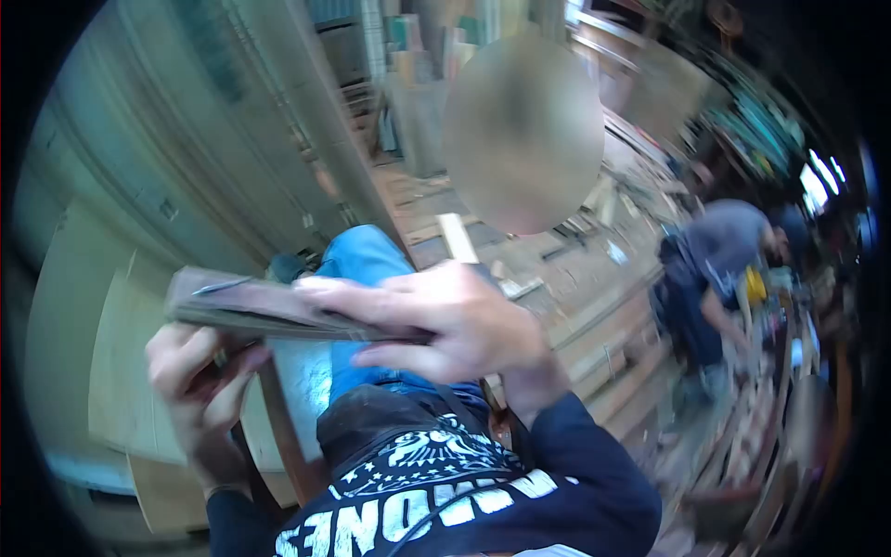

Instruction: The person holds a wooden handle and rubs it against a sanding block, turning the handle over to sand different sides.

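Note:
A long, flat, dark brown piece of wood [251, 302] is held up slantwise in front of my torso, blurred by motion. My right hand [445, 320] grips its right end, fingers along the upper face and thumb below. At the other end, my left hand [200, 367] has its fingers curled against the lower edge, with the thumb and fingertips close together. A dark line or slit runs along the top near the left end. Below the hands are my dark printed shirt [418, 497] and blue jeans [367, 255].
Pale boards [125, 362] stand to the left beside tall grey panels [176, 139]. Wood scraps [459, 239] litter the floor ahead. A person faces me, head blurred out [524, 135]. Another person [719, 251] bends over long timber pieces [752, 427] at the right.

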A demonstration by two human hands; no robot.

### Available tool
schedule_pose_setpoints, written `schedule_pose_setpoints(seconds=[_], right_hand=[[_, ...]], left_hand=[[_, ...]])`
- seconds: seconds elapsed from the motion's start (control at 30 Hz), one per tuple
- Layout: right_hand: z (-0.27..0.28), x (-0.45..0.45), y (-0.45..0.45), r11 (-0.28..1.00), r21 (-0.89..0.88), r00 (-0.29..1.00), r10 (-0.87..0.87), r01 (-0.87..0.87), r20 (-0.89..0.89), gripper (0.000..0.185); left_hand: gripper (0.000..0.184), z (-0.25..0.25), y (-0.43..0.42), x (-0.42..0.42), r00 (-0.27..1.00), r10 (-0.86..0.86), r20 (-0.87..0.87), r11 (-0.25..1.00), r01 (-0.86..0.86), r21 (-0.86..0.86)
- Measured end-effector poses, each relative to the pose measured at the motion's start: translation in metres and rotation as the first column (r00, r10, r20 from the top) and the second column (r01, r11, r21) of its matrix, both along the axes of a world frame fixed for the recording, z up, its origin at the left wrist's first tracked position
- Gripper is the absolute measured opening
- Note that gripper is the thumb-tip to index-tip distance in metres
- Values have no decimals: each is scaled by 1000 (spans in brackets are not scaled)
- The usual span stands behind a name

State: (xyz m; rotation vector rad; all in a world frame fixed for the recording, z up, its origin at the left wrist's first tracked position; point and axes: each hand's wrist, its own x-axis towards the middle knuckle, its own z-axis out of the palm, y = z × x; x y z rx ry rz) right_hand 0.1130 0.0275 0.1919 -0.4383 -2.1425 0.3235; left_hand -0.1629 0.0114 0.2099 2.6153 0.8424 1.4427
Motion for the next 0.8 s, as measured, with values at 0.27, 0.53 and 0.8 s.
schedule_pose_setpoints(seconds=[0.27,0.53,0.8], right_hand=[[2,-4,0,995,-6,983,-97,97,-156,66],[-4,-9,4,993,3,986,-115,116,-120,69],[-9,-12,3,996,-17,983,-90,89,-159,68]], left_hand=[[48,9,1,6,994,-49,94,999,48,9],[49,8,9,-8,994,-86,62,996,86,-5],[50,6,8,-7,987,-134,93,990,130,46]])
